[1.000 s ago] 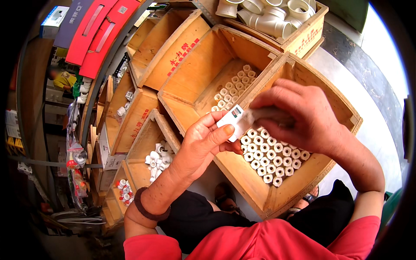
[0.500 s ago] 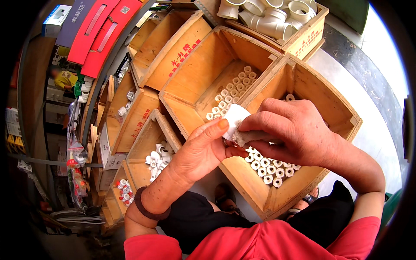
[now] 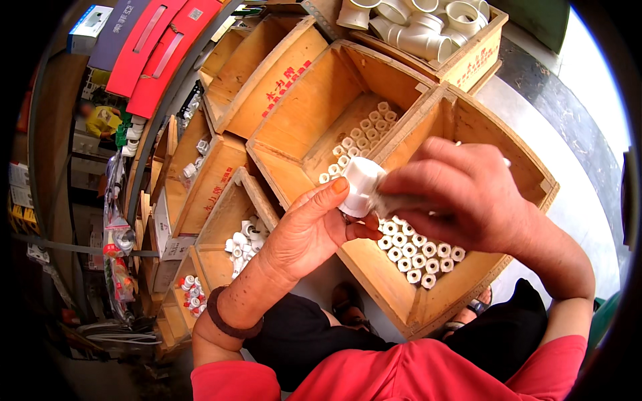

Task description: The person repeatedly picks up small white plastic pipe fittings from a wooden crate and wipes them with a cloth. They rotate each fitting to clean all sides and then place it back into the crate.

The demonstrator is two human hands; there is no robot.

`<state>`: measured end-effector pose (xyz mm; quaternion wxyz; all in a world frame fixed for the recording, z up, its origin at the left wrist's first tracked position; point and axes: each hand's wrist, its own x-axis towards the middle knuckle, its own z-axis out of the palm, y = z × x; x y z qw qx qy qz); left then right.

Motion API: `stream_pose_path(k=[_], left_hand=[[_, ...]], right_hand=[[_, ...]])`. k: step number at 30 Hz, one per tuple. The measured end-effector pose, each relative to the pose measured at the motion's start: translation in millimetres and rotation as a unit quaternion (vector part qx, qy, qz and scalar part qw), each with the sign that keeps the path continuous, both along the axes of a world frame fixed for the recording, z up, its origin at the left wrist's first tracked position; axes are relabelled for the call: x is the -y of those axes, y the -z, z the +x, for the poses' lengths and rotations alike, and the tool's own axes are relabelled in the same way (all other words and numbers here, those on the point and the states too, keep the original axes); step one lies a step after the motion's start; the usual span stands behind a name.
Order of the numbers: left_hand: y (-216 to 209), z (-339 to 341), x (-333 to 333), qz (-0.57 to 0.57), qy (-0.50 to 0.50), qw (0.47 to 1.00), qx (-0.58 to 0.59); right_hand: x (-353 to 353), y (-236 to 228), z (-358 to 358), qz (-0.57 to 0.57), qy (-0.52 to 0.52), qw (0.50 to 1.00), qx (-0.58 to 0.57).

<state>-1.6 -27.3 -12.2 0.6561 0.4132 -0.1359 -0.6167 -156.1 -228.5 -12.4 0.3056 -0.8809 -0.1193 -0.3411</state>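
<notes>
My left hand (image 3: 309,226) holds a white plastic pipe fitting (image 3: 362,179) between thumb and fingers, its round wider end towards the palm. In my right hand (image 3: 468,190) is a greyish cloth (image 3: 396,203), bunched up and pressed against the fitting's right side. The right fingers are slightly blurred. Both hands are above a wooden box (image 3: 374,287) with rows of small white pipe fittings (image 3: 418,260) on its bottom; my right hand and forearm hide part of them.
Beyond it, another wooden box (image 3: 294,127) holds more small white fittings (image 3: 364,137). Large white pipe fittings (image 3: 428,37) fill a crate at the back. On the left stand smaller bins with white elbows (image 3: 246,246) and red-and-white pieces (image 3: 193,296), beside shelves with red cartons (image 3: 150,53).
The fitting has turned in my left hand, so more of its white side shows. My right hand has shifted slightly right with the cloth. The boxes have not moved.
</notes>
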Motion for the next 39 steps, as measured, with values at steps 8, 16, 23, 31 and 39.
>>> stream_pose_path(k=[8, 16, 23, 31, 39], left_hand=[[-9, -13, 6, 0.058, 0.001, 0.986, 0.159], [-5, -2, 0, 0.024, 0.020, 0.998, 0.047], [4, 4, -1, 0.031, 0.002, 0.999, 0.016], [-10, -9, 8, 0.079, -0.002, 0.988, 0.135], [1, 2, 2, 0.031, 0.016, 0.998, 0.053]], right_hand=[[-8, 5, 0, -0.003, -0.015, 0.999, -0.030], [13, 1, 0, 0.026, 0.055, 0.998, 0.005], [-2, 1, -1, -0.023, 0.005, 1.000, -0.007], [-7, 10, 3, -0.008, -0.020, 0.999, -0.027], [17, 9, 4, 0.008, 0.048, 0.999, -0.007]])
